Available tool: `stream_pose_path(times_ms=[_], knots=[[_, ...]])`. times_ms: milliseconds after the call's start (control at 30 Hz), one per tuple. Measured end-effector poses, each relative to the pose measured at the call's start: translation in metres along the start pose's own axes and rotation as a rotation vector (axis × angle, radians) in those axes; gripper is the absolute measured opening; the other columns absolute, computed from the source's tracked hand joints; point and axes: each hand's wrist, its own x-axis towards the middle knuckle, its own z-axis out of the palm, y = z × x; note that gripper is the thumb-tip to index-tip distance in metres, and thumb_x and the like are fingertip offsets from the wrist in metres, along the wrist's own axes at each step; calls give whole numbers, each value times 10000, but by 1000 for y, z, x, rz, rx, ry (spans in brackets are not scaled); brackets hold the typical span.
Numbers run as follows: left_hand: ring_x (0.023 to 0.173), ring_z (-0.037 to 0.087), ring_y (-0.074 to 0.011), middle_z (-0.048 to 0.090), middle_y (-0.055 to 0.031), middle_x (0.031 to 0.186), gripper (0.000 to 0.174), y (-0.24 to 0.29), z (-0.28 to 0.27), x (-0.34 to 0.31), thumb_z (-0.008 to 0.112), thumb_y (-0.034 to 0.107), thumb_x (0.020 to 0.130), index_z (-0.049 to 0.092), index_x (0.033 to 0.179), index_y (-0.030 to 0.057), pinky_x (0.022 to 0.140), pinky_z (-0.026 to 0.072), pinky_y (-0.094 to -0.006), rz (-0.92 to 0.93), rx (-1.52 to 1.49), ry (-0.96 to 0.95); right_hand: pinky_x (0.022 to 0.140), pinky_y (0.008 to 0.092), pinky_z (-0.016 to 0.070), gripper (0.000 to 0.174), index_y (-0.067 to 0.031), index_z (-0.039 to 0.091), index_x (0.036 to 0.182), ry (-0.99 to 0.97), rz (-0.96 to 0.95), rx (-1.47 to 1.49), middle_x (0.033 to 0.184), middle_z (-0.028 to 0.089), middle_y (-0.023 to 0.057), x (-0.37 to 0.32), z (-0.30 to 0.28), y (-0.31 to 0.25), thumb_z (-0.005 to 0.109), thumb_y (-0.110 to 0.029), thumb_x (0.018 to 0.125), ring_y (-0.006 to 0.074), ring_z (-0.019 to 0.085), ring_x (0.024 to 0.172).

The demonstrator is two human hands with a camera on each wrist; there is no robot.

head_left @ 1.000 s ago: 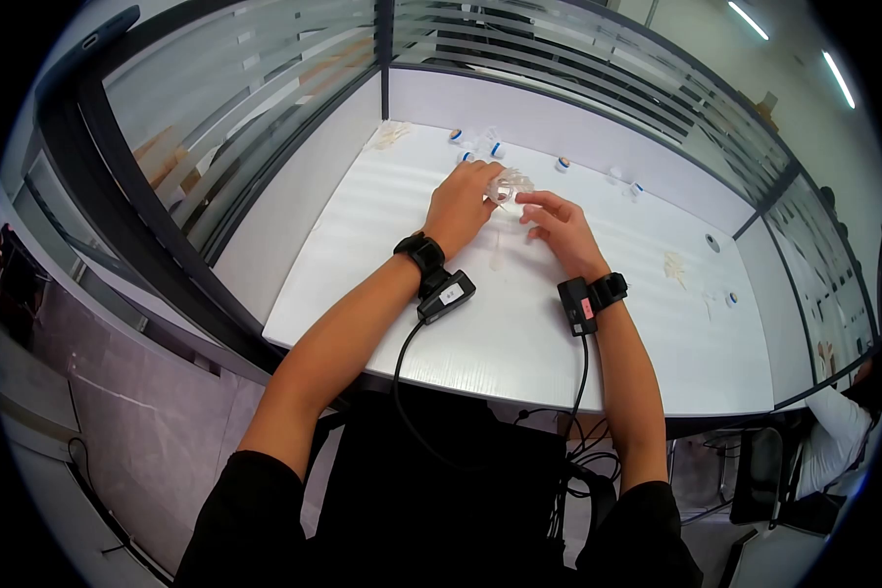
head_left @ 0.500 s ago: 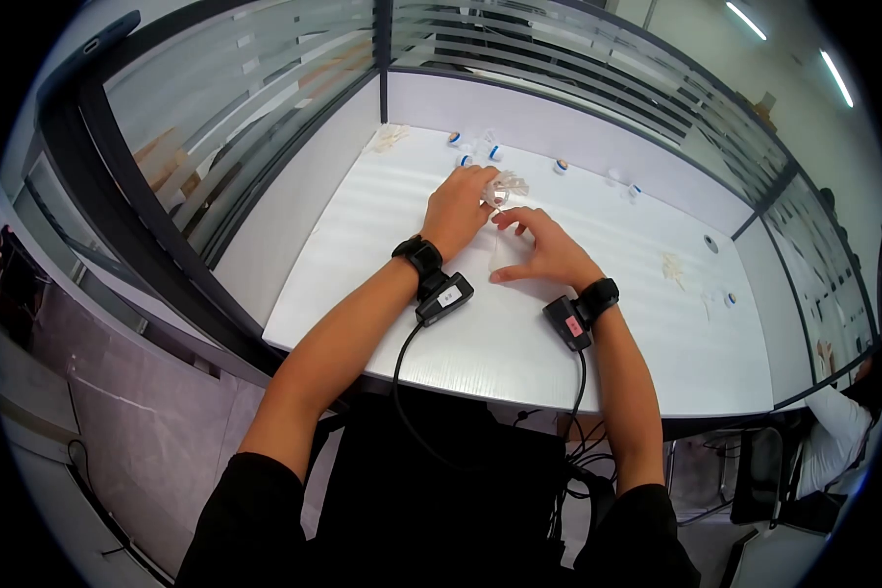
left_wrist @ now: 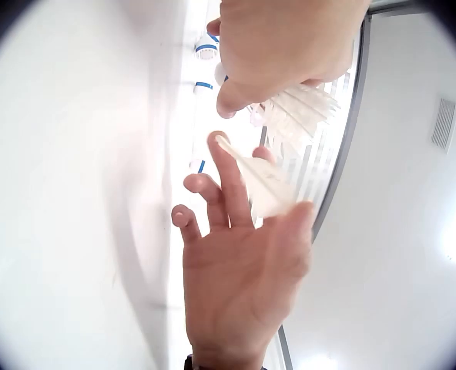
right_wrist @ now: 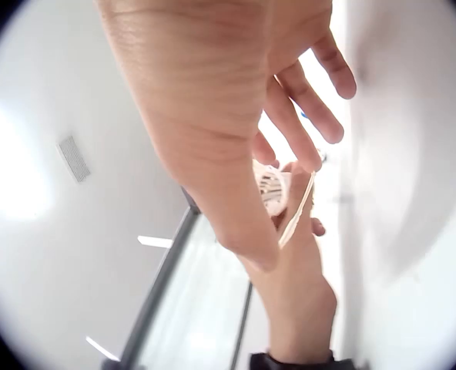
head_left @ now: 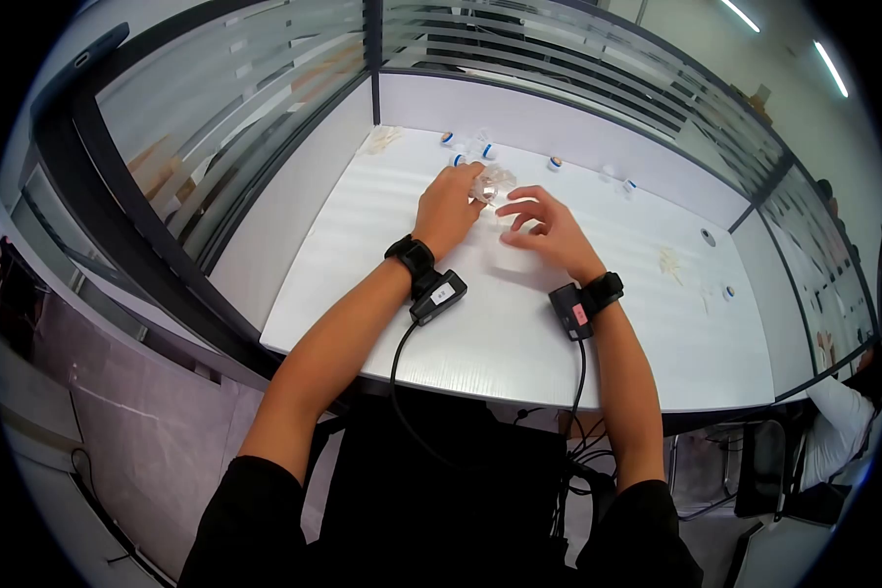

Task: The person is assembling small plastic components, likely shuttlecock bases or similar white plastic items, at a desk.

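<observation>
Near the middle of the table in the head view, my left hand [head_left: 446, 208] grips a clear round container [head_left: 488, 184]. A fan of thin pale pieces [left_wrist: 301, 112] sticks out beside that hand [left_wrist: 286, 42] in the left wrist view. My right hand [head_left: 551, 233] is a little to the right, apart from the container, with bent, spread fingers. In the left wrist view a pale thin piece [left_wrist: 266, 185] spans from a fingertip to the thumb of my right hand [left_wrist: 239, 285]. The right wrist view shows this piece [right_wrist: 299, 212] edge-on; its exact form is unclear.
Several small clear containers with blue-edged lids, one of them here [head_left: 555, 164], stand along the back of the white table [head_left: 441, 343]. Pale thin pieces lie in the back left corner [head_left: 382, 139] and on the right [head_left: 670, 265]. Low partitions enclose the table.
My right hand went down and left near the container with fingers stretched, then back up and right, fingers now more bent. My left hand keeps its grip and has shifted slightly left.
</observation>
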Motion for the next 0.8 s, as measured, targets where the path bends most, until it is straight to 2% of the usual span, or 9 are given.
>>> stream_pose_path(times_ms=[33, 67, 167, 200, 300, 400, 600, 733, 800], knots=[[1037, 626, -334, 686, -126, 1078, 383, -2, 1, 0, 739, 73, 829, 655, 1202, 57, 862, 522, -437, -17, -10, 6, 829, 298, 514, 550, -85, 558, 1282, 12, 8, 128, 1178, 726, 83, 0, -3, -1, 833, -229, 828, 142, 632, 924], [1030, 627, -335, 686, -127, 1072, 384, -3, 2, 0, 739, 73, 829, 655, 1203, 56, 860, 521, -438, -19, -16, 8, 817, 289, 514, 453, -68, 535, 1315, 39, 12, 186, 1219, 713, 118, -3, -6, -1, 732, -192, 926, 140, 632, 944], [1016, 629, -337, 687, -132, 1059, 383, 4, -3, 0, 740, 71, 829, 654, 1201, 50, 853, 518, -440, -7, -37, 18, 830, 289, 499, 432, -65, 510, 1352, 71, 54, 394, 1288, 687, 117, 2, -14, 14, 657, -235, 983, 139, 607, 996], [1017, 628, -338, 687, -133, 1058, 380, 5, -3, 0, 742, 71, 829, 654, 1198, 46, 851, 517, -440, 7, -47, 26, 849, 302, 490, 456, -59, 499, 1359, 62, 44, 405, 1318, 663, 143, 2, -16, 15, 623, -324, 1010, 149, 602, 1017], [1011, 628, -342, 689, -136, 1060, 371, 5, -2, 2, 749, 70, 828, 656, 1186, 35, 844, 515, -441, 59, -91, 47, 859, 304, 481, 490, -68, 500, 1355, 24, 35, 564, 1357, 628, 176, 2, -17, 18, 597, -411, 1019, 158, 593, 1023], [994, 630, -343, 691, -137, 1061, 363, 8, -2, 1, 755, 76, 831, 658, 1177, 27, 839, 514, -438, 49, -125, 28, 821, 298, 498, 491, -53, 524, 1332, 50, 37, 660, 1307, 653, 195, 5, -16, 20, 598, -429, 1026, 173, 622, 996], [976, 636, -336, 693, -138, 1044, 350, 9, -2, 1, 758, 87, 839, 660, 1168, 21, 837, 517, -428, 49, -128, 16, 865, 306, 480, 513, -75, 508, 1338, 26, 40, 651, 1374, 603, 200, 4, -15, 19, 570, -475, 1022, 168, 584, 1024], [980, 635, -338, 693, -138, 1040, 347, 12, -3, 1, 758, 86, 836, 662, 1162, 18, 844, 515, -430, 40, -133, 20, 861, 306, 487, 514, -67, 497, 1367, 50, 42, 608, 1373, 606, 195, 3, -15, 18, 605, -424, 1014, 163, 589, 1035], [827, 606, -289, 676, -145, 955, 344, 8, -1, 2, 774, 79, 824, 669, 1145, 16, 755, 507, -394, 107, -133, 56, 863, 305, 491, 521, -61, 489, 1390, 48, 43, 602, 1367, 614, 193, 4, -16, 19, 641, -375, 1002, 164, 593, 1041]])
